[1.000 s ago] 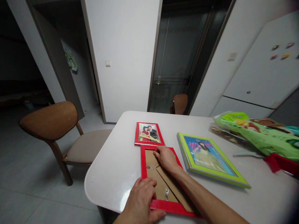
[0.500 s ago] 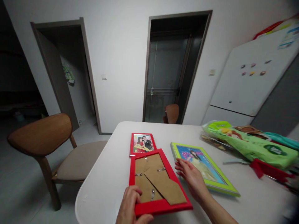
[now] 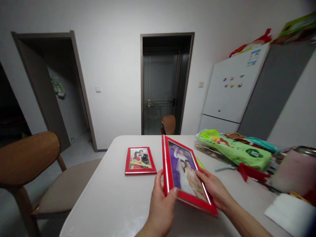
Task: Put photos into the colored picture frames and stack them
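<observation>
Both of my hands hold a large red picture frame [image 3: 184, 172] tilted up on its edge above the white table [image 3: 111, 197], its photo of a couple facing me. My left hand [image 3: 161, 205] grips the frame's near left corner with the thumb on the front. My right hand [image 3: 214, 189] clasps the right side, fingers on the glass. A small red picture frame [image 3: 140, 160] lies flat just beyond my left hand. Only a sliver of a green frame [image 3: 200, 163] shows behind the held frame.
A wooden chair [image 3: 29, 171] stands at the table's left. Green packets [image 3: 234, 149], a red object [image 3: 251, 172], a metal pot [image 3: 296, 169] and a white cloth [image 3: 286, 210] crowd the right side. A white fridge [image 3: 229, 95] and a second chair [image 3: 168, 124] stand behind.
The large red frame lay face down on the table; it has been lifted and turned over, photo side toward me. My right hand came from the green frame onto the red one. The camera tilted up.
</observation>
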A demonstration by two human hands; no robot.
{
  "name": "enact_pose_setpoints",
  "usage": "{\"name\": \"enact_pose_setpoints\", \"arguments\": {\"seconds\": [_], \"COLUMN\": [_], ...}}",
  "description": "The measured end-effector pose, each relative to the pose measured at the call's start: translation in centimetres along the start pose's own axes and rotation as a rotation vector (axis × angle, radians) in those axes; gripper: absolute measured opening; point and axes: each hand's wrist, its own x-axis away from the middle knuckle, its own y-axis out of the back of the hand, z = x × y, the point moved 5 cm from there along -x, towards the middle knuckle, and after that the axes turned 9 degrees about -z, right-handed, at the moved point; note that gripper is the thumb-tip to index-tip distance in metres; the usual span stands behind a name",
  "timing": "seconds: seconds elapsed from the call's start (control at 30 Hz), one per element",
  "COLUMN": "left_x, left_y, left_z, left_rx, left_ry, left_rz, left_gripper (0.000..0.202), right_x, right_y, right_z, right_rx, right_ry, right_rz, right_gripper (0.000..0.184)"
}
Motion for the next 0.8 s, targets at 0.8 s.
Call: {"name": "enact_pose_setpoints", "arguments": {"seconds": [0.8], "left_x": [-7.5], "left_y": [10.5], "left_z": [4.1], "left_rx": [-1.355], "left_ry": [-0.086], "left_rz": [-0.014], "left_gripper": [0.052], "right_x": [3.7], "right_y": [-7.0], "right_z": [0.9], "right_rx": [0.611], "right_ry": [0.683], "right_rz": [0.2], "right_gripper": [0.044]}}
